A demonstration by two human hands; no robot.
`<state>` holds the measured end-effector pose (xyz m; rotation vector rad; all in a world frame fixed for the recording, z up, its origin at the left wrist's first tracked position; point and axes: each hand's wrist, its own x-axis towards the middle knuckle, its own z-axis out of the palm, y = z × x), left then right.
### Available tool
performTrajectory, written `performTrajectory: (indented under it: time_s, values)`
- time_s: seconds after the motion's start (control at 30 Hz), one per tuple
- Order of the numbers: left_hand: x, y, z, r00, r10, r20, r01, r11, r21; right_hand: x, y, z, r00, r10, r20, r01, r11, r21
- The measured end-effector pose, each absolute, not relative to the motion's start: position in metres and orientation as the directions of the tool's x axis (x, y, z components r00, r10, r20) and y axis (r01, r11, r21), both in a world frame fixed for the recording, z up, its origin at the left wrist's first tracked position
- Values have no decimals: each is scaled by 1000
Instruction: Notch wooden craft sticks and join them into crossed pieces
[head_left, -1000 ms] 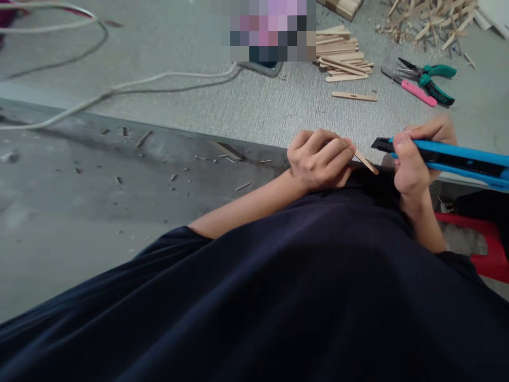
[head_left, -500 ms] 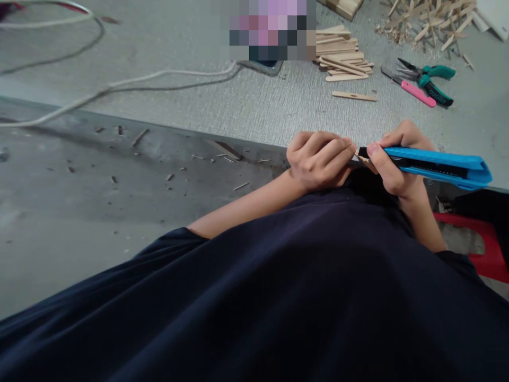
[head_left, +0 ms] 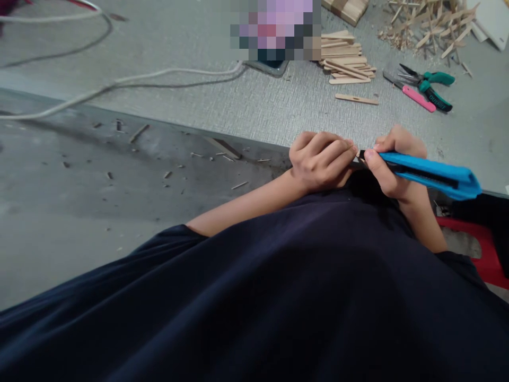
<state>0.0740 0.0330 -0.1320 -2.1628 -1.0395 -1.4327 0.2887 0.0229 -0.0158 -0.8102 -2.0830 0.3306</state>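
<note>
My right hand (head_left: 393,164) is closed around a blue utility knife (head_left: 437,172), whose black front end points left toward the other hand. At the table's near edge, my left hand (head_left: 322,162) is closed, its fingertips pinching a small piece of wood (head_left: 358,154). Most of that piece is hidden by the fingers; it looks like part of a craft stick. The knife's tip meets the wood between the two hands, close to my dark shirt. A single craft stick (head_left: 357,99) with a dark mark lies on the table just beyond.
Behind lie a pile of craft sticks (head_left: 345,58), a bundle of sticks (head_left: 350,8) and a heap of crossed sticks (head_left: 433,26). Green-handled pliers (head_left: 433,87) and a pink-handled blade (head_left: 419,99) lie at right. A white cable (head_left: 159,74) runs to a phone (head_left: 270,66). Scraps litter the floor.
The utility knife's rear end has swung left and slightly down, the right hand turning with it. The left hand has barely moved.
</note>
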Motion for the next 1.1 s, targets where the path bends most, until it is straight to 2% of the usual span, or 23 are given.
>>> performTrajectory:
  time_s: [0.1, 0.23, 0.3, 0.4, 0.47, 0.53, 0.63, 0.7, 0.77, 0.87, 0.93, 0.97, 1.0, 1.03, 1.1]
  values:
    - [74, 34, -129, 206, 261, 943, 730, -683, 29, 289, 27, -12, -468, 693, 548, 467, 720, -513]
    - [72, 31, -126, 224, 311, 923, 734, -677, 50, 291, 29, -27, -414, 703, 578, 412, 711, -570]
    - [70, 30, -126, 245, 312, 918, 744, -667, 28, 288, 31, -38, -219, 705, 675, 405, 695, -594]
    - [69, 28, -125, 261, 364, 894, 755, -654, 46, 279, 35, -48, 235, 557, 797, 329, 726, -604]
    - [69, 26, -124, 266, 391, 881, 748, -660, 67, 274, 37, -46, 340, 499, 797, 310, 741, -596]
    - [68, 25, -122, 262, 351, 899, 746, -665, 42, 274, 35, -40, 278, 525, 804, 337, 731, -594]
    - [64, 21, -116, 295, 294, 909, 729, -685, -15, 289, 35, -31, 1, 576, 818, 451, 729, -514]
    - [60, 17, -110, 330, 326, 886, 703, -711, 0, 308, 44, -26, -245, 568, 785, 557, 746, -366]
    - [55, 14, -102, 367, 324, 872, 677, -736, -11, 328, 62, -20, -555, 538, 634, 654, 754, -68]
    - [46, 14, -83, 421, 338, 842, 649, -761, -19, 346, 96, -6, -650, 544, 530, 670, 739, 63]
    - [37, 20, -65, 437, 368, 821, 642, -767, 3, 347, 118, 6, -735, 542, 408, 641, 751, 155]
    - [33, 26, -54, 433, 386, 814, 635, -772, 28, 344, 128, 12, -767, 538, 350, 621, 760, 192]
    - [30, 34, -41, 424, 420, 802, 629, -774, 73, 340, 137, 17, -822, 523, 224, 568, 777, 272]
    - [29, 45, -27, 408, 516, 754, 581, -783, 221, 334, 145, 20, -850, 512, 122, 521, 785, 334]
    - [31, 75, 2, 373, 680, 631, 452, -727, 516, 321, 158, 24, -876, 482, 1, 450, 817, 362]
